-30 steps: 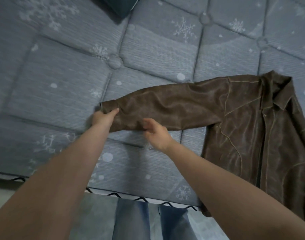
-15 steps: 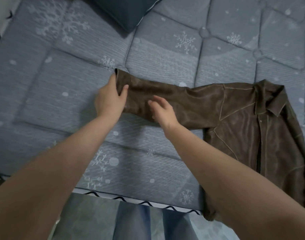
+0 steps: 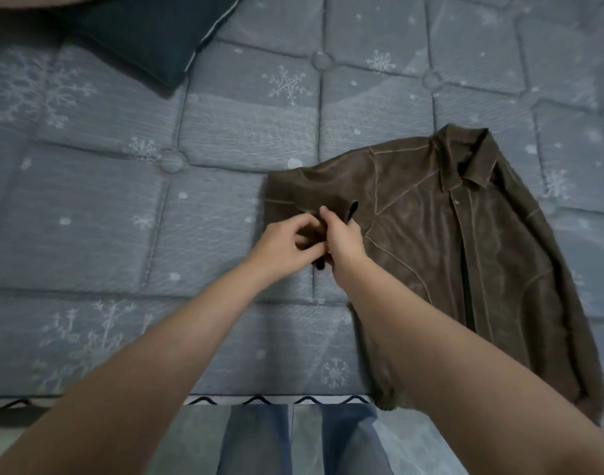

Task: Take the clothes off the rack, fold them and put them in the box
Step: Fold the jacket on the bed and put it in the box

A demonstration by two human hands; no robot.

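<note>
Since the frame 0.5 s earlier, both hands had carried the sleeve (image 3: 314, 200) end rightward, folding it back over the jacket's (image 3: 465, 255) chest; before, the sleeve lay stretched out to the left w/ the cuff well away from the body. Left hand (image 3: 287, 241) and right hand (image 3: 343, 240) sat touching each other at the cuff (image 3: 351, 211), fingers of both curled and pinching the brown fabric. Cuff edge stood up slightly just beyond the right hand. Jacket lay front-up on the gray snowflake-print mattress (image 3: 122, 217), collar (image 3: 472, 159) away from the person, hem near the mattress edge. Dark pillow (image 3: 149, 32) at top left, well apart. Jeans-clad legs (image 3: 293, 440) showed below the mattress edge.
</note>
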